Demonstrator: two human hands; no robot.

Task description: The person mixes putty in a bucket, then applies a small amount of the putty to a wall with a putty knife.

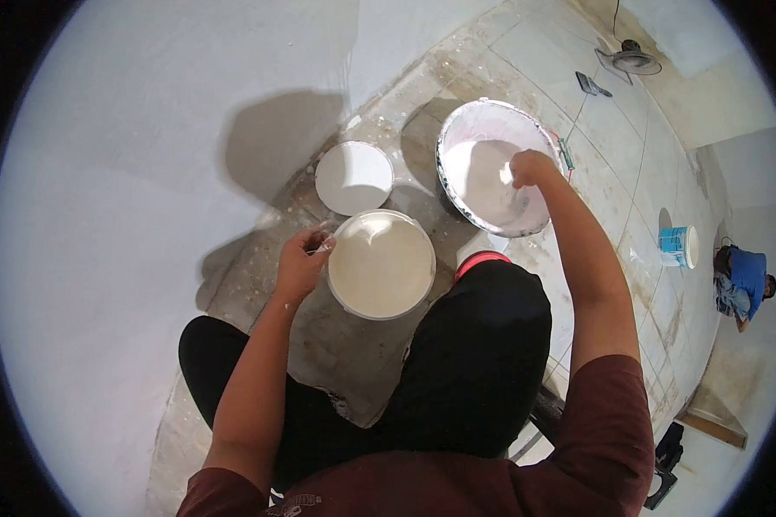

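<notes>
A white bucket (pixel 337 284) filled with cream-coloured paint stands between my knees. Beside its left rim is my left hand (pixel 301 267), fingers pinched together with a bit of something whitish at their tips that I cannot make out. My right hand (pixel 533 168) is closed over the large paint-smeared tub (pixel 453 205), which holds white liquid; whatever it grips is hidden or too small to name. A round white lid or bucket top (pixel 354 177) sits just beyond the cream bucket, against the wall side.
A red-rimmed item (pixel 481 258) shows by my right knee. Farther right are a blue-and-white bucket (pixel 677 247), a fan (pixel 635 60) and a dark flat tool (pixel 591 84) on the tiles. Another person (pixel 741 280) crouches at the far right. A pale wall (pixel 147 189) runs along my left.
</notes>
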